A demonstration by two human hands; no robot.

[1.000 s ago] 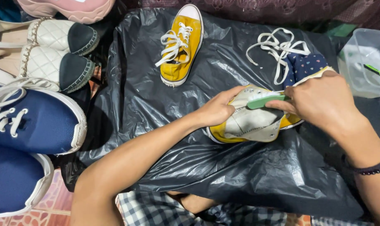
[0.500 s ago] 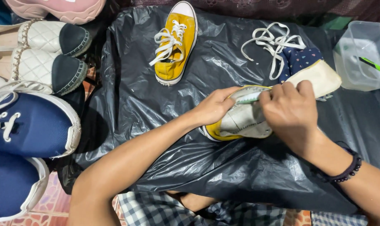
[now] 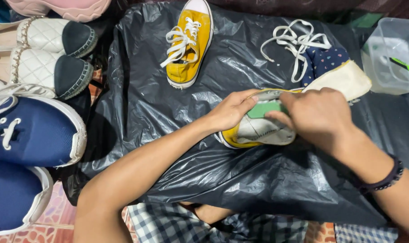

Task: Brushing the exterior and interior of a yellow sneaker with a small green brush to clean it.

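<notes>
Hiding green brush (image 3: 264, 109): right hand (image 3: 319, 114).

A laced sneaker (image 3: 186, 42) lies on the plastic sheet (image 3: 137, 103), loose laces (image 3: 294, 45) to its right.

Left hand (image 3: 233, 110) and right hand (image 3: 319, 114) close together, fingers (image 3: 276, 118) curled.

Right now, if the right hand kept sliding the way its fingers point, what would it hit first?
The right hand points left along the upturned shoe, holding a green brush. Going straight on, it would probably meet the left hand gripping that shoe's far end, though depth is hard to judge.
</notes>
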